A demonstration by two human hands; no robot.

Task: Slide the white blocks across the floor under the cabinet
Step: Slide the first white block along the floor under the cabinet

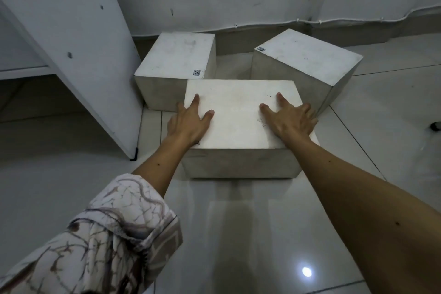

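Observation:
Three white blocks stand on the tiled floor to the right of the white cabinet [78,43]. The nearest block [238,119] lies in the middle of the view. My left hand [188,124] clasps its left edge, thumb and forefinger on top and the other fingers down the side. My right hand [291,119] holds the right edge the same way. Behind it, a second block [176,55] rests against the cabinet's side panel, and a third block [307,55], turned at an angle, stands at the back right.
The cabinet's side panel slants down to a black foot [134,156], with a dark gap [47,98] under its bottom shelf at left. A white cable [298,20] runs along the back wall. A small dark object [435,126] lies at the right edge.

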